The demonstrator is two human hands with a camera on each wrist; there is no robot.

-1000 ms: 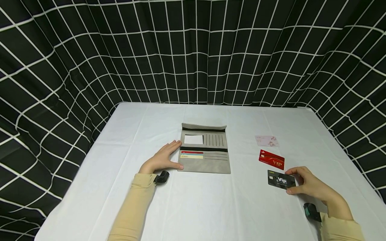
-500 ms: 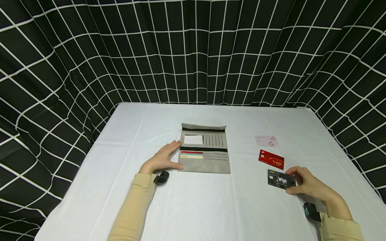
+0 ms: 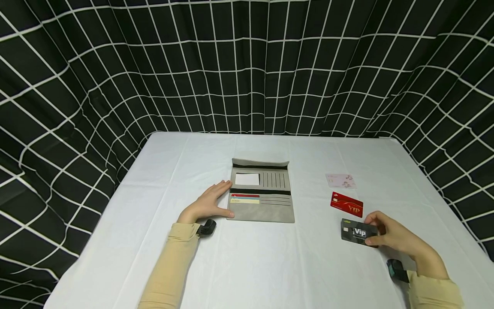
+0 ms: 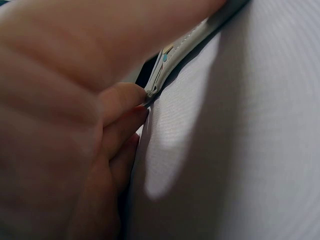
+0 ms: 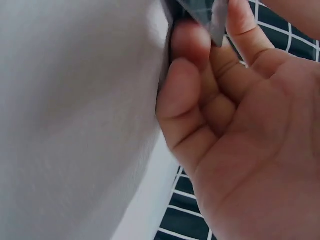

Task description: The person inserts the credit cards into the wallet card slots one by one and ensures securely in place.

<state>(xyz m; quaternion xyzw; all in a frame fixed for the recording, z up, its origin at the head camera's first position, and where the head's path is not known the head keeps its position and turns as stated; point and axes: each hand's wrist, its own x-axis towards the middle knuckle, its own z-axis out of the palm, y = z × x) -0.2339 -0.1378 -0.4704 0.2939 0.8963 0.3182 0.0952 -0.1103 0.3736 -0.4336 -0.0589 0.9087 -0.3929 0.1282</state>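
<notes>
In the head view, a grey wallet [image 3: 266, 213] lies unfolded on the white-covered table. Its left side bears a white card [image 3: 247, 179] and, lower down, cards in slots with red and yellow edges. My left hand [image 3: 206, 204], fingers spread, touches the wallet's left edge; the left wrist view shows its fingertips against that edge. At the right, my right hand [image 3: 399, 236] pinches the right end of a black "Vip" card [image 3: 352, 231] between thumb and fingers. The card looks slightly tilted, and part of it shows in the right wrist view, above the curled fingers.
Just beyond the black card lies a red VIP card [image 3: 346, 204], and farther back a pale pink card [image 3: 341, 181]. The white table [image 3: 266, 266] ends at a black curtain [image 3: 247, 73] with a white grid, which rises at the back and sides.
The black card's near edge is lifted a little and the card has shifted slightly left, the right thumb now over its lower right corner. The left hand and wallet stay put.
</notes>
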